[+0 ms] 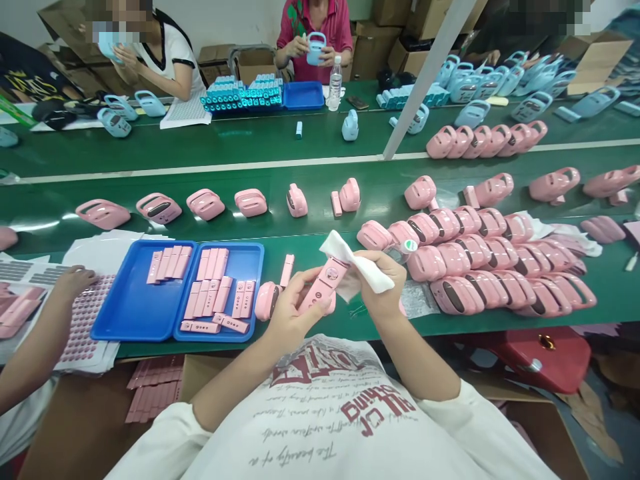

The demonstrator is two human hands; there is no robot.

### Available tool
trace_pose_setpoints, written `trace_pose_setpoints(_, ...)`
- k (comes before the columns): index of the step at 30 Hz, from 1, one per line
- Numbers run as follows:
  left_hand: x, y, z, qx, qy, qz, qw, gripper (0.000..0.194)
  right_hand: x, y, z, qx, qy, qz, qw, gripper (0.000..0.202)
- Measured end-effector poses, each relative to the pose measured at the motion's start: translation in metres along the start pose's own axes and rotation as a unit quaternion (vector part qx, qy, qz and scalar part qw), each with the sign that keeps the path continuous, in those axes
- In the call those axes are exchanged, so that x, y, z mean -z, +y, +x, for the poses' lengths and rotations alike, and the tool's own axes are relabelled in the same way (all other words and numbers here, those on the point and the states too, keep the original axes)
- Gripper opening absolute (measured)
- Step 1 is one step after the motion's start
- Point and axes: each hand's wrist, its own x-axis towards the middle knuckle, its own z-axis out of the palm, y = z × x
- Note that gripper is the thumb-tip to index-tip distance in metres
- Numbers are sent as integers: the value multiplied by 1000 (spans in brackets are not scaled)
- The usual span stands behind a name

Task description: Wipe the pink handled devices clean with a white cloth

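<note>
My left hand [295, 308] is closed around a pink device [327, 280] with a dark round detail on its face. In my right hand [383, 283] is a white cloth [373, 273], its folded end touching the device's upper end. Just left of my left hand, a pink handled case [267, 301] rests on the green table beside a small pink bar [287, 270]. Farther left, a blue tray [260, 257] holds several pink bars. Rows of pink cases [457, 295] stand at the right of my right hand.
Another blue tray [133, 293] holds several bars at the left. A neighbour's hand [77, 279] touches a sticker sheet [93, 317]. Pink cases [205, 204] line the green belt beyond. A slanted metal post [425, 83] rises past it; people sit opposite.
</note>
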Motion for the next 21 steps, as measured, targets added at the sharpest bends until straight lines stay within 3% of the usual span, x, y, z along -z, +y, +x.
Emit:
trace_pose_setpoints(3, -1, -1, -2, 13, -6, -51, 999, 48, 3, 2, 7, -48, 67, -17, 997, 26)
trace_pose_setpoints(6, 0, -4, 0, 35, -3, -113, 993, 48, 1, 10, 10, -90, 135, 63, 985, 34)
trace_pose_setpoints(8, -2, -6, 2, 52, -2, -139, 989, 44, -2, 15, 7, -84, 141, 76, 983, 35)
trace_pose_setpoints(10, -6, -7, 4, 71, 13, -147, 987, 43, -5, 16, -1, -23, 81, 32, 996, 32)
trace_pose_setpoints(12, -10, -7, 7, 99, 43, -157, 982, 50, -8, 13, -11, 93, -35, -31, 995, 32)
trace_pose_setpoints(14, -12, -6, 12, 132, 76, -188, 970, 59, -11, 6, -22, 227, -138, -90, 960, 37)
trace_pose_setpoints(17, -7, -6, 21, 194, 76, -254, 945, 73, -14, -2, -39, 380, -254, -153, 876, 37)
trace_pose_setpoints(19, -1, -7, 25, 227, 53, -281, 931, 79, -13, -2, -45, 426, -302, -161, 837, 34)
trace_pose_setpoints(21, 1, -8, 25, 236, 44, -294, 925, 75, -11, 3, -45, 406, -289, -153, 854, 33)
